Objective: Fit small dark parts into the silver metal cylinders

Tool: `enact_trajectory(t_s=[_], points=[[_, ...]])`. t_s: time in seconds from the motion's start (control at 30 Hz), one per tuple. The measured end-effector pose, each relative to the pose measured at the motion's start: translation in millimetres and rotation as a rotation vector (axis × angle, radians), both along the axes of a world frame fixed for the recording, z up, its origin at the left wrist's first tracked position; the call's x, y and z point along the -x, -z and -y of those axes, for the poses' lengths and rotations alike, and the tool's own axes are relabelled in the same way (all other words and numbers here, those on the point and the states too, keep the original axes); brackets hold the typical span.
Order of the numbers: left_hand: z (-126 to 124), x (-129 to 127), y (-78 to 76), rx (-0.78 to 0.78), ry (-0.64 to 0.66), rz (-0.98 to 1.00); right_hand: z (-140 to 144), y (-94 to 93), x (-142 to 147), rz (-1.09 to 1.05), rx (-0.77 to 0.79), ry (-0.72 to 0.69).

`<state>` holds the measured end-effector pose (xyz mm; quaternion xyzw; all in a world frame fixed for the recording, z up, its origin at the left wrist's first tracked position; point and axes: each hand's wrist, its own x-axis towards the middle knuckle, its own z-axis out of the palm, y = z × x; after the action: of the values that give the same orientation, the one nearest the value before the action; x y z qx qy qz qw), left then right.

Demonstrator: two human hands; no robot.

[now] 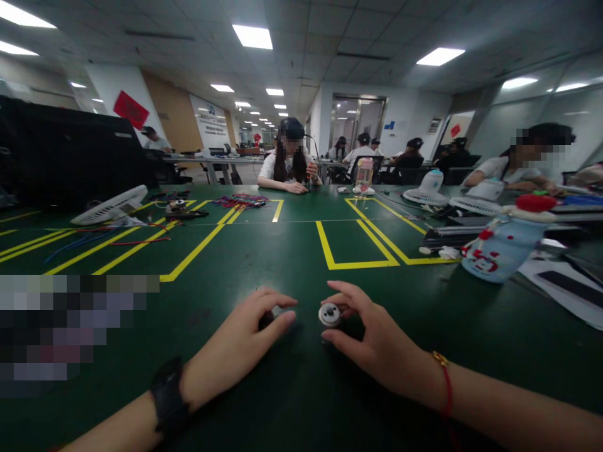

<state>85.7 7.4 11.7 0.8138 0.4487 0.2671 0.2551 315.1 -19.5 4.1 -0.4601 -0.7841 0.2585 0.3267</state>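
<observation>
The right hand [372,336] sits low in the middle of the frame, on the green table [292,251]. Its thumb and fingers pinch a small round silver part [329,314]. The part has a dark hole in its top. It rests just above the table, between the two hands. A red string goes around the right wrist.

The left hand [245,339] is just beside it, to the left. Its fingers curl down over a small dark thing [266,320]. Most of that thing is hidden, so I cannot tell what it is. A black band goes around the left wrist.

Yellow lines [330,251] make boxes on the table above the hands. At the right side of the frame lies a pale blue bottle with a red cap [504,245], tipped on its side. White paper lies near it, at the right edge.

In the upper left of the frame a white fan cover [109,204] lies flat. Red and blue wires [94,237] lie near it. A bunch of colored wires [240,201] lies farther back in the middle.

A person [288,160] sits at the far side of the table, with hands on the table. Another person [522,163] sits at the upper right. More people sit well behind them.
</observation>
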Motion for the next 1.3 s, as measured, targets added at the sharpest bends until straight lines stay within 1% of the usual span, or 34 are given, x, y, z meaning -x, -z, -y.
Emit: enact_trajectory(t_s=[0.07, 0.1, 0.17, 0.27, 0.33, 0.4, 0.63, 0.73, 0.8, 0.9, 0.97, 1.03, 1.1, 1.2, 1.3], points=[[2.5, -19.2, -10.8, -0.051, 0.030, 0.045, -1.3, 5.7, -3.6, -0.050, 0.070, 0.012], [3.2, -28.4, -16.1, -0.077, 0.062, 0.047, -1.9, 7.1, -5.1, -0.065, 0.089, 0.004], [3.4, -42.0, -24.8, -0.128, 0.076, 0.081, -2.7, 7.2, -6.8, -0.087, 0.100, -0.021], [1.8, -46.0, -30.4, -0.145, 0.037, 0.122, -2.4, 4.2, -7.6, -0.093, 0.082, -0.026], [1.1, -41.4, -29.1, -0.133, 0.012, 0.118, -1.8, 3.0, -7.9, -0.069, 0.061, -0.012], [1.1, -36.3, -24.6, -0.111, 0.007, 0.094, -1.2, 3.0, -8.2, -0.050, 0.037, 0.003], [2.0, -30.7, 0.5, -0.050, 0.047, -0.060, 1.2, 2.6, -8.0, -0.033, 0.000, 0.017], [2.4, -28.3, 6.9, -0.048, 0.065, -0.084, 0.7, 2.1, -7.6, -0.035, 0.013, 0.012], [-0.1, -28.6, 8.5, -0.075, 0.061, -0.099, -0.2, 2.6, -7.5, -0.044, 0.022, 0.009], [-13.2, -36.7, 9.1, -0.192, 0.051, -0.134, -1.4, 3.8, -7.5, -0.054, 0.022, 0.009], [-27.2, -46.4, 9.2, -0.255, 0.090, -0.162, -1.3, 4.0, -7.5, -0.055, 0.016, 0.011], [-39.8, -55.6, 9.0, -0.258, 0.167, -0.186, -0.5, 3.6, -7.7, -0.058, 0.015, 0.011], [-44.7, -59.9, 8.4, -0.247, 0.220, -0.208, 0.2, 2.8, -8.1, -0.065, 0.022, 0.007], [-33.8, -52.3, 7.2, -0.237, 0.228, -0.228, 0.0, 2.4, -9.2, -0.063, 0.028, 0.005], [-13.3, -33.2, 6.6, -0.208, 0.191, -0.231, -1.7, 3.6, -9.8, -0.059, 0.023, 0.010]])
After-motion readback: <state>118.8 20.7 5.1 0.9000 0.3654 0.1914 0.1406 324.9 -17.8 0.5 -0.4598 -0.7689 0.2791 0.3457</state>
